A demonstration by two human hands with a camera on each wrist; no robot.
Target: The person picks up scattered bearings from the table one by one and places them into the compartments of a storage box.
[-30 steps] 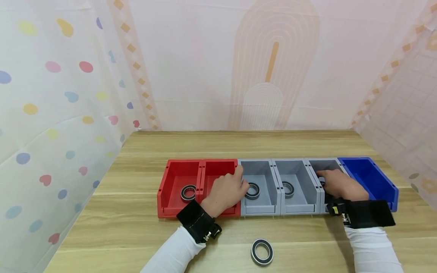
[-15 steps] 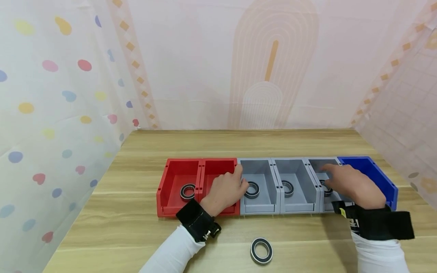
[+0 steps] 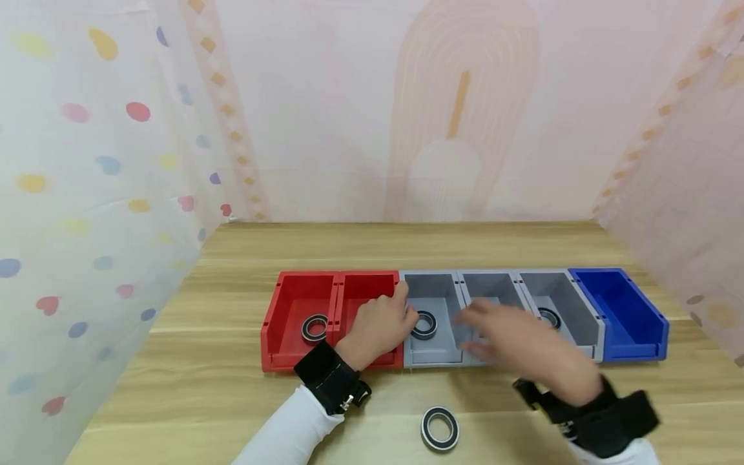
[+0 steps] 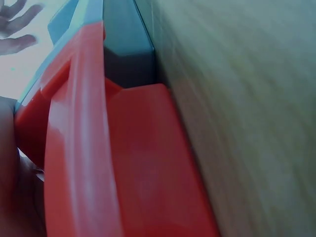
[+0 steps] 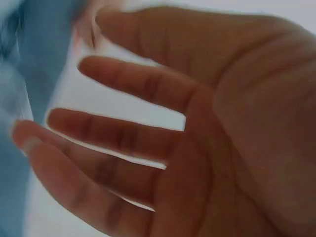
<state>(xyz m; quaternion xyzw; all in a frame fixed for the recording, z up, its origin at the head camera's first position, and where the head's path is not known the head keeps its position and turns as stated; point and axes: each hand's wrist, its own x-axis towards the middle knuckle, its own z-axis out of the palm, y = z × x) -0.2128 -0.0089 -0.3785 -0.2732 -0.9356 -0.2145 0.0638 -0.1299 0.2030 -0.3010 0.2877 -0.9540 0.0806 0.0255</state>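
Note:
My left hand lies over the second red bin and grips its right wall, thumb toward the neighbouring grey bin. In the left wrist view, part of that hand shows at the left edge beside the red bin. My right hand, blurred, is above the middle grey bin with fingers spread; the right wrist view shows nothing in its palm. Black bearings lie in the first red bin (bearing), left grey bin (bearing) and right grey bin (bearing).
Another bearing lies on the wooden table in front of the bins. A blue bin ends the row at the right. Patterned cloth hangs behind and at the sides.
My right hand has left the right grey bin, where a bearing lies, and has swung left over the middle grey bin. The left hand has stayed on the red bin.

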